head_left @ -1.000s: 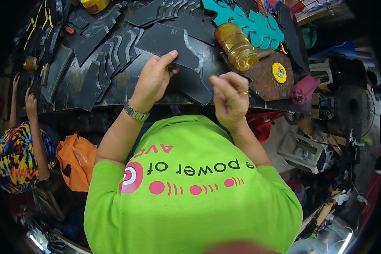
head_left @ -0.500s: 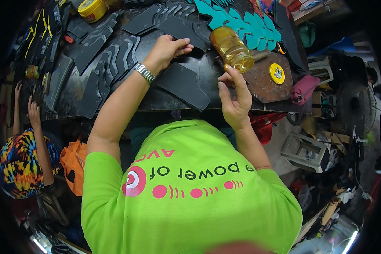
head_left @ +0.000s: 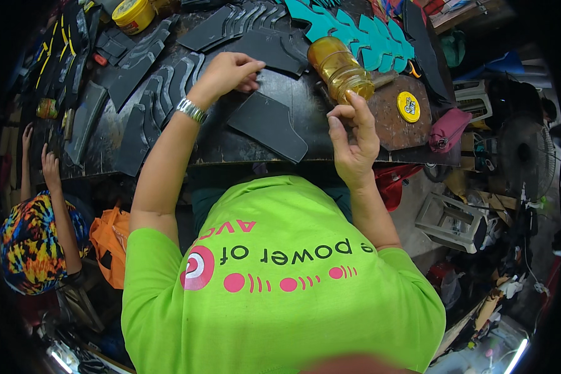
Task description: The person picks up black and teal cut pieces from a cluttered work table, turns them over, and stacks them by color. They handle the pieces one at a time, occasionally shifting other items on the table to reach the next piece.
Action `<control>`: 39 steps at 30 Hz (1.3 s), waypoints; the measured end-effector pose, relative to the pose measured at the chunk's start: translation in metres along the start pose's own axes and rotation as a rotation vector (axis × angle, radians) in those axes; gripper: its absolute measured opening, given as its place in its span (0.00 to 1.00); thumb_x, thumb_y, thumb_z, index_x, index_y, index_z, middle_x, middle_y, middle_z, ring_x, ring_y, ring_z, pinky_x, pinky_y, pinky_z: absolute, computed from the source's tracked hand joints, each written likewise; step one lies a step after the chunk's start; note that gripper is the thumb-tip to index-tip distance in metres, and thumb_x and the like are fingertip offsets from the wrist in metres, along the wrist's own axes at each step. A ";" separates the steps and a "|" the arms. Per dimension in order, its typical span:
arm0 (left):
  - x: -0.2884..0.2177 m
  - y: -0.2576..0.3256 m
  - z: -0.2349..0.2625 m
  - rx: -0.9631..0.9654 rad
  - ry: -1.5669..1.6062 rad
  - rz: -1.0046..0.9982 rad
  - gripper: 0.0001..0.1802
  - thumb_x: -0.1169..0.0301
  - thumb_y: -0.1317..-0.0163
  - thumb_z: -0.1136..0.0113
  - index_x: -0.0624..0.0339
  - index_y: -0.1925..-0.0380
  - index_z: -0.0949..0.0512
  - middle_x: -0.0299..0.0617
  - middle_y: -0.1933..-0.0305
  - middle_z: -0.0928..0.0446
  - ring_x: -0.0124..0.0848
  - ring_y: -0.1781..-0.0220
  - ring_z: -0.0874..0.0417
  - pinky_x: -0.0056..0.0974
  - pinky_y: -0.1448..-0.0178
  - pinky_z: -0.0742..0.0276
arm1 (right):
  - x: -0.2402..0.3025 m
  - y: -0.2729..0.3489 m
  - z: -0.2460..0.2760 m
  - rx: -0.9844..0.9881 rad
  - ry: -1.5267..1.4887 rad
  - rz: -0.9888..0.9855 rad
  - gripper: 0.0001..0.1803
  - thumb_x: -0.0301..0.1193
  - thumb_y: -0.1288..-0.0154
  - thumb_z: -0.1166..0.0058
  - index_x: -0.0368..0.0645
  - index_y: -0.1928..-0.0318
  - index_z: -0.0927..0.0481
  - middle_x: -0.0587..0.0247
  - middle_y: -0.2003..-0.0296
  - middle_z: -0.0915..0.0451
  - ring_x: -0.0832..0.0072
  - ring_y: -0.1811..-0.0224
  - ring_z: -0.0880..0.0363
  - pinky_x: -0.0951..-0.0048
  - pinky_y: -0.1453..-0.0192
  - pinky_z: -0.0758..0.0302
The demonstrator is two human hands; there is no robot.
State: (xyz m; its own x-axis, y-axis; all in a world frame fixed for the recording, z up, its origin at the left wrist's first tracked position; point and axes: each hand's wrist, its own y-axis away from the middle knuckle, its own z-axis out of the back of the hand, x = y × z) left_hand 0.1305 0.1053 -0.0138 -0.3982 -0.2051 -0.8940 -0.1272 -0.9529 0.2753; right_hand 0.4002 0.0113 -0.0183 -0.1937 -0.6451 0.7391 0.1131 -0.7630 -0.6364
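Observation:
My left hand (head_left: 230, 73), with a metal-band watch (head_left: 192, 110) on its wrist, hovers over the dark table. Its fingers are loosely curled and apart, and I see nothing between them. Just right of it lies a curved black sheet piece (head_left: 268, 48); below it, another flat black piece (head_left: 271, 126) rests near the table edge. My right hand (head_left: 357, 140) is raised with the thumb apart. Its index fingertip is at the mouth of a tilted clear jar (head_left: 338, 65) of amber stuff; whether it touches the jar, I cannot tell.
Several black cut pieces (head_left: 168, 87) fan out at left, and teal pieces (head_left: 380, 43) lie at the back. A yellow lid (head_left: 408, 107) sits on a brown board (head_left: 386, 128) at right, beside a pink pouch (head_left: 449, 129). A yellow tub (head_left: 133, 15) stands far left. Another person's hand (head_left: 50, 165) rests at left.
My left hand has moved left, away from the curved black piece. My right hand has shifted slightly right and turned, its index finger now reaching up at the jar's mouth.

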 end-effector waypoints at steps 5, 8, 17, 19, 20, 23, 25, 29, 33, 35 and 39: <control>-0.039 0.074 -0.002 -0.062 0.017 -0.433 0.16 0.62 0.31 0.37 0.66 0.59 0.15 0.39 0.67 0.17 0.25 0.67 0.15 0.29 0.65 0.22 | 0.002 -0.010 0.022 -0.025 0.076 -0.026 0.24 0.14 0.35 0.42 0.38 0.39 0.22 0.63 0.61 0.20 0.78 0.60 0.21 0.77 0.53 0.23; -0.078 0.121 -0.016 0.297 0.541 -0.820 0.14 0.64 0.36 0.29 0.68 0.66 0.16 0.43 0.67 0.19 0.30 0.69 0.18 0.32 0.64 0.23 | 0.004 -0.013 0.026 -0.102 -0.026 -0.099 0.22 0.13 0.35 0.43 0.36 0.40 0.21 0.64 0.59 0.20 0.79 0.58 0.23 0.78 0.49 0.26; -0.139 0.163 -0.055 0.406 0.852 -1.152 0.18 0.65 0.52 0.18 0.63 0.73 0.19 0.42 0.73 0.21 0.31 0.76 0.22 0.33 0.76 0.30 | 0.007 -0.009 0.014 0.009 0.038 -0.023 0.23 0.13 0.35 0.42 0.38 0.40 0.21 0.63 0.57 0.19 0.78 0.57 0.21 0.77 0.51 0.24; -0.135 0.153 -0.056 0.437 0.718 -1.145 0.18 0.66 0.54 0.17 0.62 0.73 0.19 0.39 0.74 0.21 0.29 0.76 0.22 0.31 0.75 0.31 | 0.009 -0.012 0.022 0.015 0.019 -0.078 0.22 0.13 0.37 0.42 0.39 0.43 0.19 0.63 0.59 0.19 0.77 0.60 0.21 0.78 0.55 0.24; -0.128 0.149 -0.053 0.412 0.572 -1.101 0.18 0.67 0.54 0.17 0.62 0.71 0.19 0.38 0.72 0.21 0.27 0.75 0.22 0.30 0.73 0.30 | 0.010 -0.015 0.027 0.014 0.073 -0.094 0.20 0.12 0.38 0.42 0.39 0.45 0.17 0.62 0.60 0.19 0.77 0.61 0.21 0.77 0.56 0.24; -0.095 0.125 -0.044 0.005 -0.101 -0.816 0.16 0.67 0.48 0.21 0.61 0.65 0.18 0.36 0.66 0.21 0.26 0.70 0.20 0.30 0.67 0.27 | 0.012 -0.025 0.046 0.068 0.324 -0.048 0.18 0.12 0.39 0.45 0.38 0.50 0.16 0.61 0.63 0.20 0.77 0.65 0.22 0.77 0.61 0.26; -0.063 0.113 -0.040 -0.255 -0.519 -0.679 0.26 0.60 0.49 0.23 0.60 0.53 0.20 0.45 0.53 0.22 0.42 0.54 0.17 0.42 0.51 0.21 | 0.013 -0.027 0.053 0.164 0.465 -0.149 0.20 0.16 0.38 0.45 0.42 0.47 0.17 0.57 0.63 0.21 0.70 0.68 0.22 0.71 0.62 0.25; -0.001 0.111 -0.043 -0.441 -0.800 -0.477 0.34 0.58 0.48 0.24 0.59 0.43 0.23 0.46 0.49 0.23 0.46 0.45 0.22 0.46 0.41 0.28 | 0.013 -0.023 0.052 0.307 0.688 -0.313 0.25 0.24 0.36 0.43 0.51 0.37 0.22 0.54 0.61 0.24 0.58 0.65 0.21 0.60 0.59 0.24; 0.026 0.115 -0.046 -0.381 -0.704 -0.347 0.37 0.56 0.50 0.23 0.59 0.41 0.24 0.46 0.48 0.22 0.46 0.44 0.22 0.46 0.39 0.29 | 0.017 -0.022 0.042 0.436 0.863 -0.381 0.29 0.29 0.35 0.40 0.57 0.33 0.25 0.54 0.61 0.26 0.54 0.62 0.22 0.56 0.54 0.25; 0.028 0.114 -0.047 -0.414 -0.663 -0.385 0.38 0.56 0.51 0.23 0.59 0.41 0.23 0.45 0.49 0.22 0.45 0.44 0.22 0.46 0.40 0.28 | 0.021 -0.025 0.042 0.482 0.957 -0.392 0.28 0.30 0.35 0.40 0.57 0.34 0.24 0.55 0.59 0.25 0.54 0.59 0.20 0.55 0.54 0.24; 0.027 0.113 -0.050 -0.480 -0.686 -0.452 0.35 0.57 0.50 0.23 0.60 0.43 0.22 0.47 0.47 0.20 0.46 0.43 0.20 0.47 0.41 0.25 | 0.031 -0.027 0.046 0.555 1.027 -0.357 0.27 0.32 0.35 0.39 0.57 0.34 0.24 0.54 0.57 0.24 0.53 0.58 0.19 0.54 0.55 0.23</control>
State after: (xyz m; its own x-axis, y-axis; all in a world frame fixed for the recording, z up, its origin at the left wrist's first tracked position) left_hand 0.1504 -0.0186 -0.0245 -0.8686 0.2356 -0.4359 -0.0735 -0.9313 -0.3569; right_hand 0.4365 0.0106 0.0320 -0.9506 -0.2560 0.1755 0.2479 -0.9665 -0.0668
